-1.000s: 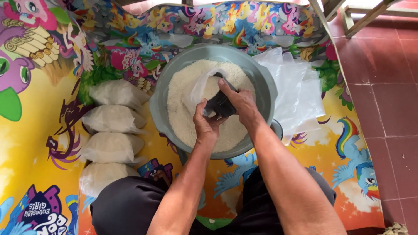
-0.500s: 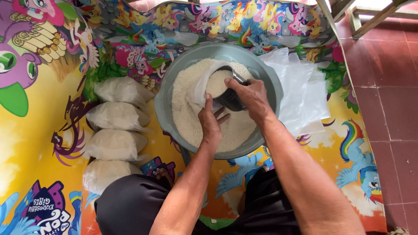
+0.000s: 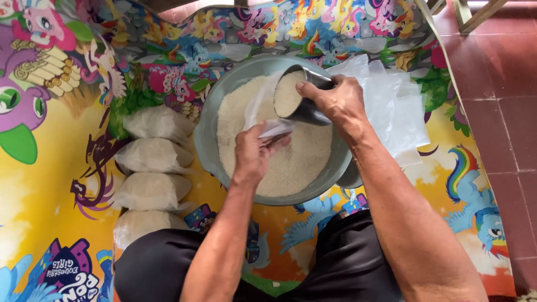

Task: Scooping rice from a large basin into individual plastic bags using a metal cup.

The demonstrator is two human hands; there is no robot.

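A dark metal cup brimming with white rice tilts toward a clear plastic bag above the rice-filled basin.

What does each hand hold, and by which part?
Right hand: dark scoop full of rice, gripped around its body. Left hand: clear plastic bag, by its mouth.

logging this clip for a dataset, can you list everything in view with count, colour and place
basin: one, grey metal, centre of the mat, filled with white rice
scoop: one, dark metal, full of rice, tilted over the basin
clear bag: one, transparent, held open at the scoop's mouth
filled bags: four, clear with white rice, in a column left of the basin
empty bags: a pile, clear plastic, right of the basin
mat: one, bright cartoon print, under everything
floor tiles: red, at right
left hand: holds the clear bag
right hand: grips the scoop
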